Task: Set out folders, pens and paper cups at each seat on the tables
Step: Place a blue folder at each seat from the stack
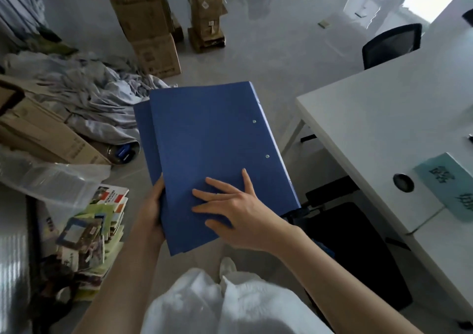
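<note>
A stack of blue folders [204,139] is held in front of me above the floor, the top one offset to the right over a lower one [143,134]. My left hand [153,213] grips the stack's lower left edge from beneath, thumb on the side. My right hand [238,213] lies flat on the top cover near its lower edge, fingers spread. No pens or paper cups are visible.
A white table [384,134] stands to the right, with a cable hole [403,182] and a pale teal sheet [445,180]; a black chair [391,44] sits behind it. Cardboard boxes [148,26], crumpled cloth [89,95], plastic bags and booklets [97,226] crowd the left floor.
</note>
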The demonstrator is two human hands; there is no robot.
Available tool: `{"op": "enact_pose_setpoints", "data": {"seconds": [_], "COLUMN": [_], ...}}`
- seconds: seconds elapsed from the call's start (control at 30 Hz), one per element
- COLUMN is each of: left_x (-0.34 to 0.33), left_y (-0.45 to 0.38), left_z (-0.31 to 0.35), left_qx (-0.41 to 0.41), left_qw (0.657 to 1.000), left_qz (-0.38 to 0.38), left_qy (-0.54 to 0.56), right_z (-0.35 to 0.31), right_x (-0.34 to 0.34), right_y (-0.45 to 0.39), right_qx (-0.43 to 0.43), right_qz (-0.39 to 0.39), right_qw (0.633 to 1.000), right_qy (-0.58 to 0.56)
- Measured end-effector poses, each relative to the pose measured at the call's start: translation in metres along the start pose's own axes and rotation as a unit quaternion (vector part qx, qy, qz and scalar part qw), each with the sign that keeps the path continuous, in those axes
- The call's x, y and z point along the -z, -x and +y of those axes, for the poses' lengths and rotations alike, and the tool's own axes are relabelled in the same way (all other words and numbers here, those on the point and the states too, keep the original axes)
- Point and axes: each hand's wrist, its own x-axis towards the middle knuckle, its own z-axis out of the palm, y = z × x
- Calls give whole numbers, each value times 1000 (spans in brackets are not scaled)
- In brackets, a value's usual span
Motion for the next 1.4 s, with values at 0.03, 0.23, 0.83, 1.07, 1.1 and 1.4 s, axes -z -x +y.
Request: {"op": "enact_pose_setpoints", "data": {"seconds": [0.03, 0.23, 0.83, 1.07, 1.1, 1.4], "left_x": [-6, -27, -120, -198, -214, -370], "left_y": [-13, -68, -312, -380, -391, -469], "left_z": [10, 46, 202, 215, 215, 210], "left_qx": [-4, -6, 82, 129, 135, 104], "left_qw": [1000, 1000, 985, 963, 958, 928], "left_qz": [-9, -20, -102, -161, -171, -252], "left_qy": [3, -6, -111, -176, -187, -252], "right_z": [10, 44, 248, 306, 317, 429], "right_x": [7, 30, 167, 195, 199, 257], "right_y": [-11, -60, -223, -211, -210, -187], "right_qx": [-5, -28, -485, -454, -443, -401], "right_qz": [-3, 4, 325, 263, 276, 434], "right_qw": [1000, 1000, 719, 548, 552, 530], "right_qy": [-5, -13, -377, -652, -651, -608]}}
